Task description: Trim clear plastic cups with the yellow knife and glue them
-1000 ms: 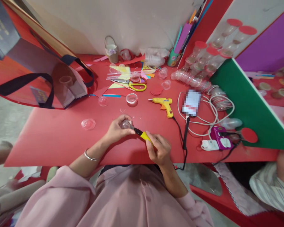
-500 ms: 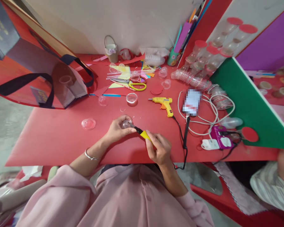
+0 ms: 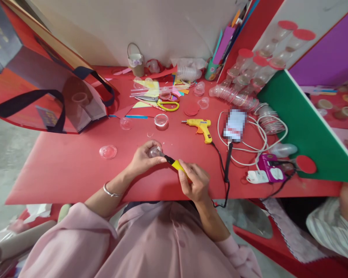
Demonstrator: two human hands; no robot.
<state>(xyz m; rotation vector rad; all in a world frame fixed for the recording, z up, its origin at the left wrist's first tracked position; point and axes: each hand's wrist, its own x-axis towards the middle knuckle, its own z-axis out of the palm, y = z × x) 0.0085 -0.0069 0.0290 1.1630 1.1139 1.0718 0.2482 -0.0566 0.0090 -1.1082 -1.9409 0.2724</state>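
My left hand is closed around a small clear plastic dome lid above the red table. In my right hand is a yellow and black utility knife, gripped by its yellow end. Its tip reaches the dome beside my left thumb; the exact contact is too small to make out. Another clear dome lid lies to the left of my hands. Beyond them stands a clear cup, and a yellow glue gun rests on its side to the right.
Scissors lie among paper scraps at the back. A phone and looped white cable sit right of the glue gun, near a purple power adapter. A large bag stands at left. A green board borders the right; another person's sleeve shows there.
Almost nothing differs. Both hands hold the same pose, with the dome lid and the knife still in them.
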